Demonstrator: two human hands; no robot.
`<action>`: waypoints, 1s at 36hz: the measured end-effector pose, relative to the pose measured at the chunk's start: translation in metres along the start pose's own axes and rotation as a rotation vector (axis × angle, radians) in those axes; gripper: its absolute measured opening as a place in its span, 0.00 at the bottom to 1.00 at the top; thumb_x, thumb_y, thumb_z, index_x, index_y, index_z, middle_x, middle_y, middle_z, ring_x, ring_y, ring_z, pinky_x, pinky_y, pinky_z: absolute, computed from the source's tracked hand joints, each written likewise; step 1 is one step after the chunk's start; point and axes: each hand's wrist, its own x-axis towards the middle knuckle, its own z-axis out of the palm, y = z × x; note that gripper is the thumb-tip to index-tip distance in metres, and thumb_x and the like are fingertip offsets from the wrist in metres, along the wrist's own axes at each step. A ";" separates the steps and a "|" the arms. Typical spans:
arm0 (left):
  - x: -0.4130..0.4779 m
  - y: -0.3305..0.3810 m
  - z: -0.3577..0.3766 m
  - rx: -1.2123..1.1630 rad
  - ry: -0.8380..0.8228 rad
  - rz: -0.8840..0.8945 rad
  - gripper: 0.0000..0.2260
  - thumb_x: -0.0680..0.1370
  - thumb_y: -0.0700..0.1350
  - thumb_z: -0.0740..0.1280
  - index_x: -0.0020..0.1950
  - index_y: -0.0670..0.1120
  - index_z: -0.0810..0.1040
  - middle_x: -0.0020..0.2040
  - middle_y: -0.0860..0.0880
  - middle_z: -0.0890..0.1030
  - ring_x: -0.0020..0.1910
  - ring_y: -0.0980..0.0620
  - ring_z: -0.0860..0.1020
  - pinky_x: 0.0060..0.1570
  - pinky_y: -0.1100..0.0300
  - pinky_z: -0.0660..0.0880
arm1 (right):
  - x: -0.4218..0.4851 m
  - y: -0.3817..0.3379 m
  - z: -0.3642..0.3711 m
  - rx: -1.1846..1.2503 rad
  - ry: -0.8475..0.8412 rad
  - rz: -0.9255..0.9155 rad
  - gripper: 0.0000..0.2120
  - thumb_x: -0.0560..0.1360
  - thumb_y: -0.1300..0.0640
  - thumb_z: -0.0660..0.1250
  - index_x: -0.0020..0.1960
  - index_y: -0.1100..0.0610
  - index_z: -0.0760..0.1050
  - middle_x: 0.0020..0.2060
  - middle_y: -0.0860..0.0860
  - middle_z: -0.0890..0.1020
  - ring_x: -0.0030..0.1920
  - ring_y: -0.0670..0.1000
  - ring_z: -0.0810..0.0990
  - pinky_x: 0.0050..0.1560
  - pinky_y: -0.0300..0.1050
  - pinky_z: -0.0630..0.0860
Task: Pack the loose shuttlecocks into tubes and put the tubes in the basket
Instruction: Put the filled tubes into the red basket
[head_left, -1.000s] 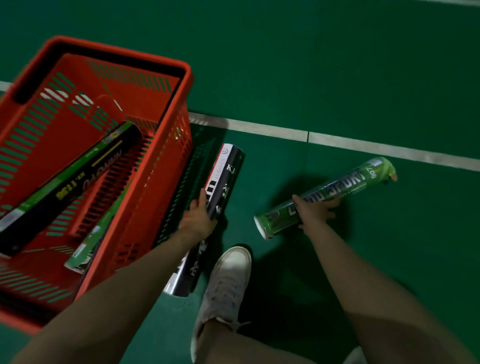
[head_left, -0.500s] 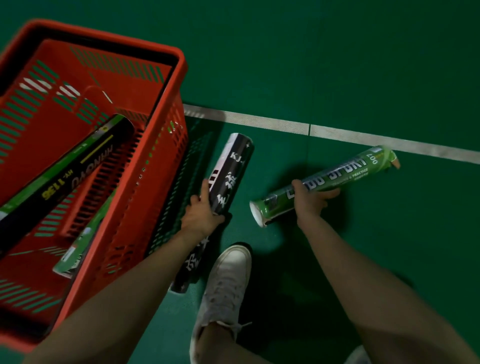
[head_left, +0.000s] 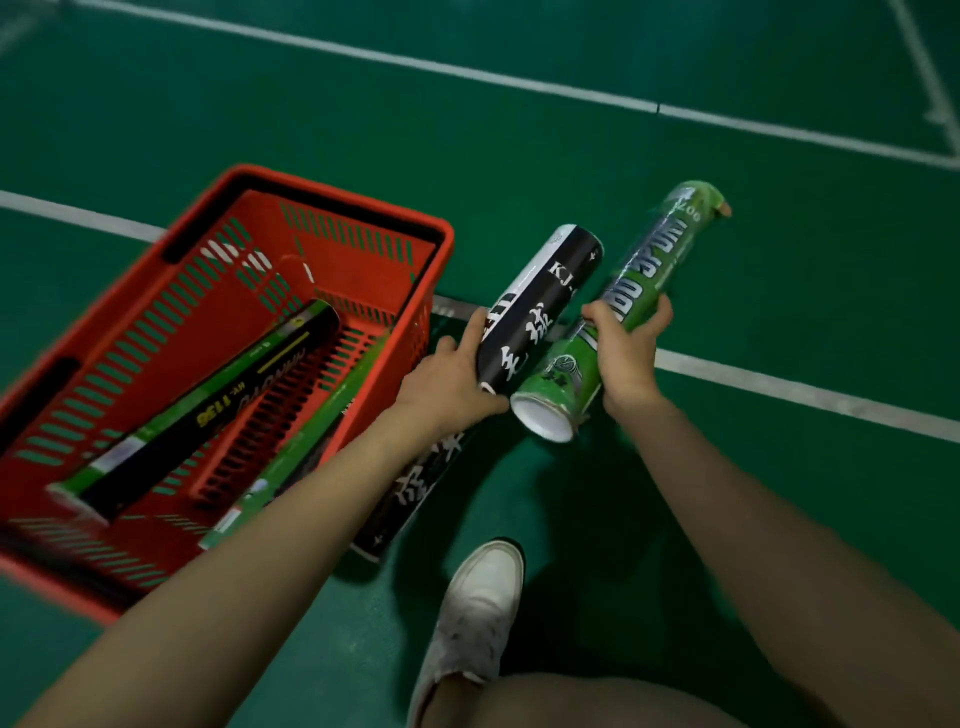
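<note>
Red basket (head_left: 439, 244): left of frame, set on the green court floor (head_left: 779, 270), open top up, close beside the person and so within easy reach for loading.

Black-and-green tube (head_left: 208, 410): inside the basket, laid aslant, upper end propped toward the far wall, lower end toward lower left; apparently too long to lie flat crosswise.

Green tube in basket (head_left: 311, 436): along the basket's right wall, partly hidden behind the left forearm.

Left hand (head_left: 447, 379): centre of frame, clenched round the black-and-white tube (head_left: 540, 306), fingers wrapped about its middle. Tube held clear of the floor, upper end pointing toward upper right, lower end passing beneath the forearm toward the white shoe (head_left: 478, 613). Gripped near mid-length, probably for balance on the way to the basket.

Right hand (head_left: 626, 353): just right of centre, grasping the bright green tube (head_left: 649, 275) on its lower half. Tube raised, roughly parallel to the black-and-white one and just beside it; contact between them not determinable. White-capped near end facing the camera, far end toward the upper right.

Both tubes brought together, likely for placing as a pair. No loose shuttlecocks in view; contents of tubes not visible.

White court lines (head_left: 779, 387): crossing upper and right areas.
</note>
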 end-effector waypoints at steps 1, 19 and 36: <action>-0.003 0.000 -0.010 -0.019 0.015 0.002 0.48 0.70 0.55 0.72 0.77 0.56 0.40 0.68 0.41 0.66 0.63 0.38 0.71 0.61 0.46 0.71 | -0.005 -0.007 0.003 -0.003 -0.023 -0.012 0.48 0.61 0.49 0.70 0.72 0.36 0.46 0.62 0.57 0.70 0.56 0.58 0.77 0.52 0.58 0.78; -0.047 -0.094 -0.113 -0.139 0.144 -0.249 0.44 0.68 0.59 0.72 0.75 0.53 0.49 0.61 0.42 0.75 0.52 0.40 0.77 0.55 0.46 0.76 | -0.078 -0.049 0.117 -0.264 -0.317 -0.123 0.51 0.53 0.40 0.71 0.69 0.32 0.45 0.60 0.55 0.72 0.54 0.59 0.78 0.56 0.61 0.76; -0.043 -0.215 -0.110 0.348 -0.008 -0.563 0.47 0.70 0.59 0.71 0.77 0.50 0.45 0.69 0.40 0.66 0.63 0.37 0.71 0.58 0.40 0.72 | -0.112 -0.032 0.190 -0.381 -0.452 -0.175 0.46 0.57 0.38 0.70 0.66 0.32 0.46 0.67 0.55 0.67 0.63 0.60 0.72 0.62 0.62 0.72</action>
